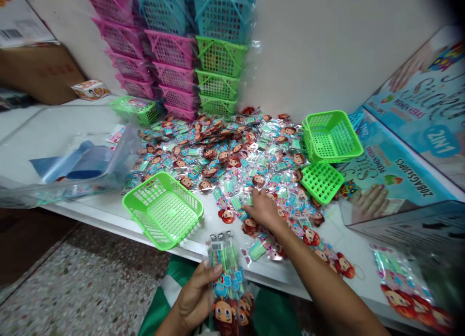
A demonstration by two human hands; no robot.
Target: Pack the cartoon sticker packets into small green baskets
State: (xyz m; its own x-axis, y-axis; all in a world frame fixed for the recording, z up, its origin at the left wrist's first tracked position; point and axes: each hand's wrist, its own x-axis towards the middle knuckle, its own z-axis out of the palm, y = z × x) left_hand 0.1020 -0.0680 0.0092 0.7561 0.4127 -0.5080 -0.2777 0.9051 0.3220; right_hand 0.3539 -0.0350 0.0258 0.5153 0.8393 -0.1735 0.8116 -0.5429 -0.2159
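Observation:
My left hand (pixel 198 287) is closed around a few clear packets (pixel 227 273) at the table's front edge. They have green sticks inside, cartoon-character heads at the bottom and small metal rings at the top. Farther forward, my right hand (pixel 264 209) reaches into a wide pile of similar small packets (pixel 232 159). Its thumb and fingers are bent around a packet there, partly hidden by the hand. Left of the pile, an open green plastic basket (pixel 165 210) stands at the table edge.
Stacked pink baskets (pixel 174 77) and green baskets (pixel 220 84) stand against the wall. More green baskets (pixel 330 137) sit at the right, beside printed blue boxes (pixel 392 161). A clear plastic bag (pixel 90 166) lies left; several red-haired packets (pixel 407 287) lie at lower right.

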